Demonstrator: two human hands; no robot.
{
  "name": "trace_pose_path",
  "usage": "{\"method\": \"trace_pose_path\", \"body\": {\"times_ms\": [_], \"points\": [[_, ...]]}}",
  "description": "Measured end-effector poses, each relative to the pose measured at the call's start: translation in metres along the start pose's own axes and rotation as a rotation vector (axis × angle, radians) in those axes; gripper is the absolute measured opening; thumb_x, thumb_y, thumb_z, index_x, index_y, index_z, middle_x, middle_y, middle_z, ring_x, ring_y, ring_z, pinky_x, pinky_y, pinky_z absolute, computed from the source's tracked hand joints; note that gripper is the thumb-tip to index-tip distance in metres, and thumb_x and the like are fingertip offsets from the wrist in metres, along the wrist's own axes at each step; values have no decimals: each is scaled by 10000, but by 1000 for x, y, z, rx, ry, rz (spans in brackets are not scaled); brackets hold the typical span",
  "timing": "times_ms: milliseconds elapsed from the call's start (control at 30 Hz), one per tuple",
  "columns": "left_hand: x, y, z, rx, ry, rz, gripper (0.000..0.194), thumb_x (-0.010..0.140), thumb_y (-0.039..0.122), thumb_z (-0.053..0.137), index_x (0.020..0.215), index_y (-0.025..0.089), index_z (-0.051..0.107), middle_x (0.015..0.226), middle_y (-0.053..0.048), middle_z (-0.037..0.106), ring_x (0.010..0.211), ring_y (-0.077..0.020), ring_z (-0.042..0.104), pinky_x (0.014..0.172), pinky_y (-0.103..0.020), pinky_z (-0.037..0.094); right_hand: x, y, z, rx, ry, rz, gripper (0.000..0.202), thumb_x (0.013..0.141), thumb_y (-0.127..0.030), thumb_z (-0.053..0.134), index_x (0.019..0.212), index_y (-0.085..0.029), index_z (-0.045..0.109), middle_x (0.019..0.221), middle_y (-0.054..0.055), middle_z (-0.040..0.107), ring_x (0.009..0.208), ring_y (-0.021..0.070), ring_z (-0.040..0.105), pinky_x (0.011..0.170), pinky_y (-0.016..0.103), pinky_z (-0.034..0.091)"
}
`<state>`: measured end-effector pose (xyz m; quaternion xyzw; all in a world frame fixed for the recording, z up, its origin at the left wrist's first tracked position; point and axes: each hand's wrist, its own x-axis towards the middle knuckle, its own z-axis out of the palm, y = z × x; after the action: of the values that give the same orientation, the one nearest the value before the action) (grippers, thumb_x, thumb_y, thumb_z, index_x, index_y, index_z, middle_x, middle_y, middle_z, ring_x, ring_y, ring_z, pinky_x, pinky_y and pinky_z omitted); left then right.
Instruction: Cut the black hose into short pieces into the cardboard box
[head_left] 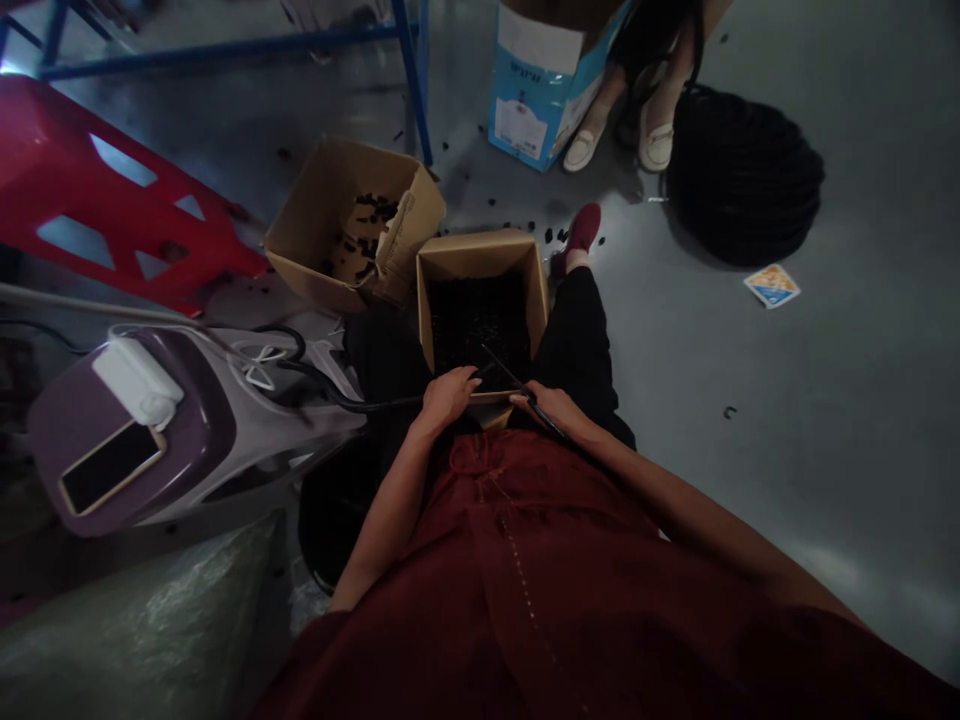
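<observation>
My left hand (451, 396) is closed on a black rubber-like strip (375, 406), which comes in from the left and whose end pokes out past my fingers. In my closed right hand (553, 408) is a long, thin, dark tool (504, 364), its tip pointing up and left over the box. It looks like a blade or scissors, but I cannot make out which. Both hands are at the near edge of an open cardboard box (538, 300) between my legs. Small black pieces (480, 310) fill its bottom.
A second cardboard box (300, 215) with black bits stands at the left. Beside me, a purple stool (202, 400) carries a phone (112, 468) and a white device (139, 380). A red plastic stool (75, 180), a blue box (532, 100), another person's feet and a black coil (742, 175) lie beyond.
</observation>
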<state>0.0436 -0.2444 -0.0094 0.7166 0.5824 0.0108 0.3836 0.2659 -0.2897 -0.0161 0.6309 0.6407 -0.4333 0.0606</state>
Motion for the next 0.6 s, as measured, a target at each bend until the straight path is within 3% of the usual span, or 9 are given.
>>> {"method": "trace_pose_path", "body": {"times_ms": [100,200,300,600], "points": [[3,-1,-3,-109,34,-16,361,941,302,498,1244,183,653,1272,-114,669,1145,-245,628,959,-334,466,-2,1,-6,61,-18,-21,344,990,-493,385,1076,-203,549,983,133,709,913,265,689,713,279,445],[7,-3,-5,-241,59,-43,345,938,288,492,1211,162,662,1032,-83,734,865,-174,681,780,-266,503,-7,1,-13,140,-23,-69,291,995,-445,375,1073,-205,519,986,118,705,912,245,677,752,292,472],[11,-6,-6,-367,75,-68,356,932,279,489,1214,126,645,868,-48,717,668,-118,631,656,-223,482,-11,-1,-18,185,-18,-92,265,981,-452,401,1037,-223,521,977,88,705,899,233,666,774,308,490],[13,-9,-5,-560,116,-82,367,902,280,507,1188,97,644,843,-39,688,623,-82,578,636,-205,461,-22,-13,-20,161,-115,-40,426,974,-483,411,1248,-169,499,1183,171,679,1058,295,662,860,334,481]]}}
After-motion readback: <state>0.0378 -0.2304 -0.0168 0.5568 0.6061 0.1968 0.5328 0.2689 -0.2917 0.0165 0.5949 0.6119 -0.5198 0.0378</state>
